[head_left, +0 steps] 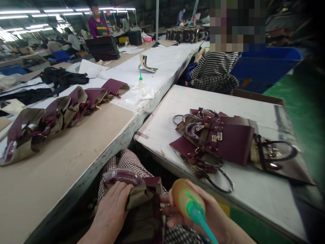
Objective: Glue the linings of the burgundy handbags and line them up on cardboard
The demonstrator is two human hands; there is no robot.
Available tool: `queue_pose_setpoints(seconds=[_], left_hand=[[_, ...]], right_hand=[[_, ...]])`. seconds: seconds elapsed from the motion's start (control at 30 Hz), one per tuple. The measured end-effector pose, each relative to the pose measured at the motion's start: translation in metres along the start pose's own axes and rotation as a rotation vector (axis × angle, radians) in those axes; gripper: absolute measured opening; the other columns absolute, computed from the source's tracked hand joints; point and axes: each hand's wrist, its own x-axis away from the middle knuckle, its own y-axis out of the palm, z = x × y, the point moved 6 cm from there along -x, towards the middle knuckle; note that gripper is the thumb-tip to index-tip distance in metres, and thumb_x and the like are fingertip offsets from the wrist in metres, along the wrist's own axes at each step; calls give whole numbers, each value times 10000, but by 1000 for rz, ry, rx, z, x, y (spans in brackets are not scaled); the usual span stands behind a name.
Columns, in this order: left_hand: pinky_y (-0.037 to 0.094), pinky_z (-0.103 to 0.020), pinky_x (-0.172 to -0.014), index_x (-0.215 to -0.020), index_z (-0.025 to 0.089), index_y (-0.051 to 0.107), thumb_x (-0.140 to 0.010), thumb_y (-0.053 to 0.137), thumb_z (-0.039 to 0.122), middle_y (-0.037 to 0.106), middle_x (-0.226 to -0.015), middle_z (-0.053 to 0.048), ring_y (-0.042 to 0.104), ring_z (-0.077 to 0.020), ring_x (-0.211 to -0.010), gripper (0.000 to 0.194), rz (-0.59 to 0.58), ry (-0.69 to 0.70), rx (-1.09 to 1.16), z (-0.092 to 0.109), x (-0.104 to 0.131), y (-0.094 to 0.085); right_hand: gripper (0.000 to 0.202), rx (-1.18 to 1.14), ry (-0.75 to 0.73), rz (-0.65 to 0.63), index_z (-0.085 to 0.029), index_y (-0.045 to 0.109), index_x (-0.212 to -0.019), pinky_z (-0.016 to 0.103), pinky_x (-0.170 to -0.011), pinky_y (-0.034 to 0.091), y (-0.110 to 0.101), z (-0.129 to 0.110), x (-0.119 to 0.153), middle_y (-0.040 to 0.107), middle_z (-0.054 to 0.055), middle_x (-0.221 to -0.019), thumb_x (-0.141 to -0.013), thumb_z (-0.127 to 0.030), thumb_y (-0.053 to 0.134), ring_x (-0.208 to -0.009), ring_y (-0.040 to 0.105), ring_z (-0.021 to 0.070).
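Observation:
A maroon handbag [153,183] with a brownish lining and a plastic-wrapped handle lies across my lap. My left hand [111,206] is closed over its near left edge, fingers pressed on the lining. In my right hand [208,203] is a yellowish squeeze bottle [179,193], likely glue, its long green nozzle tilted down toward me. The fingertips of that hand reach the bag's right side beneath the bottle. What the left thumb touches is hidden.
Several open maroon bags [57,108] stand in a row on the left table [76,149]. More handbags [231,139] are piled on the right table [162,115]. Another green-tipped bottle [141,81] stands farther back. A person in a striped sleeve [215,64] sits near a blue bin [269,67].

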Motion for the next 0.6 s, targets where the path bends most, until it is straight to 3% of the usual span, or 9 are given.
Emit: queue_pose_setpoints(seconds=[0.13, 0.2, 0.27, 0.33, 0.43, 0.6], left_hand=[[543, -492, -978, -1362, 237, 434, -985, 513, 207, 615, -1252, -134, 615, -318, -1161, 387, -50, -112, 67, 2, -10, -3], [532, -481, -982, -1382, 252, 408, -1026, 511, 428, 596, -1256, -125, 602, -311, -1151, 410, -112, -111, 186, 6, -16, -13], [528, -472, -980, -1407, 250, 385, -942, 476, 710, 569, -1262, -127, 580, -314, -1142, 660, -211, -72, 299, 12, -21, -22], [520, -469, -986, -1448, 250, 353, -800, 500, 852, 541, -1269, -127, 555, -319, -1141, 897, -293, 1, 326, 16, -24, -28], [525, -449, -932, -1519, 279, 291, -744, 639, 810, 533, -1247, -117, 544, -314, -1110, 1002, -289, 157, 198, 21, -27, -32], [488, -339, -722, -1591, 352, 233, -965, 573, 572, 550, -995, -43, 541, -216, -848, 745, -171, 392, -20, 32, -34, -33]], right_hand=[[522, -40, 36, -20, -43, 745, -1045, 461, -870, 554, 7, 11, -3, 715, 180, -1060, -988, -529, 564, -954, 686, 305], [557, -70, 37, -32, -30, 737, -1062, 462, -942, 519, 12, 12, -3, 715, 193, -1076, -982, -551, 555, -991, 681, 307], [566, -107, 14, -23, -37, 736, -1067, 471, -1004, 484, 16, 12, -4, 721, 190, -1068, -984, -563, 545, -1042, 674, 315], [556, -121, -11, -19, -57, 739, -1054, 485, -1001, 494, 21, 11, -7, 721, 175, -1052, -989, -569, 532, -1054, 674, 325], [527, -115, -59, -34, -96, 745, -1044, 461, -864, 583, 28, 10, -12, 711, 121, -1022, -999, -569, 518, -963, 704, 317], [484, -193, -40, -58, -109, 738, -1077, 287, -597, 620, 43, 5, -19, 743, 57, -1004, -967, -565, 619, -717, 734, 206]])
